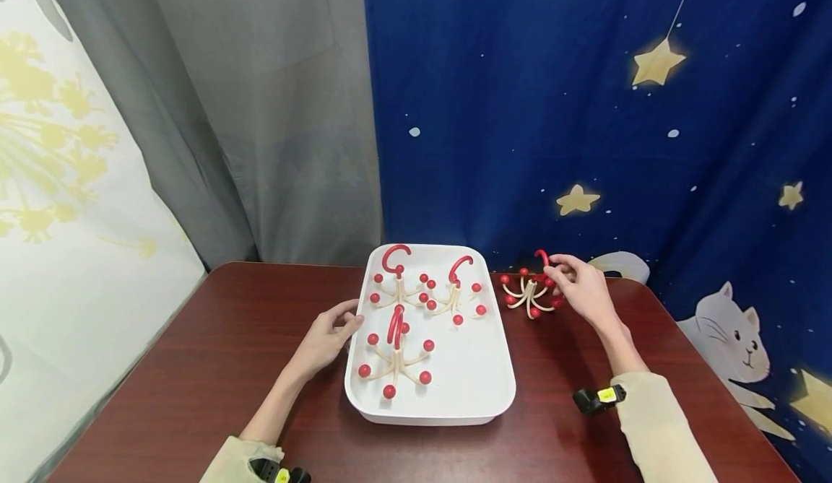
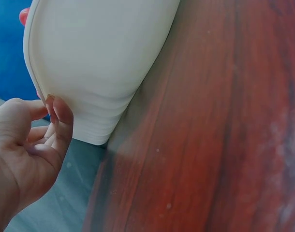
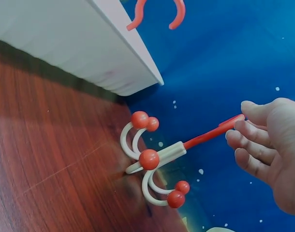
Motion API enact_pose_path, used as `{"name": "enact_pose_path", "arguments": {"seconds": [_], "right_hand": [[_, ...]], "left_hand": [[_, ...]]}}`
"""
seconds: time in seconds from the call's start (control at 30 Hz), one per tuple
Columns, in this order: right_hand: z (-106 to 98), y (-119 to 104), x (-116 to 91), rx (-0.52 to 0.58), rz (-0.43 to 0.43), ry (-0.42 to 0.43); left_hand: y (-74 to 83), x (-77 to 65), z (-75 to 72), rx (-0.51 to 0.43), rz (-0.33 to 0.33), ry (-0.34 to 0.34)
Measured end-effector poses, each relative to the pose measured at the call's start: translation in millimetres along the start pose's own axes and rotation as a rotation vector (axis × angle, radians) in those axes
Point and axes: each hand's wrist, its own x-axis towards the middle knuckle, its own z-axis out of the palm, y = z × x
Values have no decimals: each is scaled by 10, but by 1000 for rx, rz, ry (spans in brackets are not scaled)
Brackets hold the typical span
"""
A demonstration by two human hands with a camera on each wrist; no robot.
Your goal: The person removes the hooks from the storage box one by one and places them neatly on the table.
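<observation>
Pinching the tray (image 1: 429, 418) at nine o'clock was the left hand (image 1: 331, 335); the right hand (image 1: 581, 289) pinched the hanger (image 3: 170, 153), seemingly light, stiff, by its hook (image 3: 205, 139), likely the best hold.

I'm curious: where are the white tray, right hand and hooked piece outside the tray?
White tray (image 1: 471, 380), head view: bare floor.
Right hand (image 1: 584, 288), head view: back of the hand.
Hooked piece (image 3: 172, 153), right wrist view: pale central stem.
</observation>
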Motion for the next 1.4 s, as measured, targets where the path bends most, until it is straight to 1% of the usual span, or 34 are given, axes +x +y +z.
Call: {"name": "enact_pose_path", "arguments": {"seconds": [0.13,0.23,0.43,0.53,0.83,0.97,1.2,1.27,1.4], "right_hand": [[-47,-64,-31,30,-3,50],[-56,-104,-51,54,-13,77],[-7,-209,-83,140,-37,85],[27,-298,-92,175,-42,73],[164,-569,-149,203,-102,43],[219,-677,-193,224,-112,15],[351,-862,-254,312,-125,-61],[397,-922,-272,306,-132,-82],[486,-1043,-319,252,-143,-111]], "left_hand": [[-20,8,-2,-29,18,-20],[-29,6,-1,-34,16,-23],[-39,3,-2,-33,10,-20],[-41,0,-3,-39,12,-18],[-28,-1,1,-53,17,-24],[-29,2,3,-44,18,-26],[-45,4,7,-48,15,-22],[-49,3,6,-47,17,-21],[-55,4,4,-44,18,-22]]}}
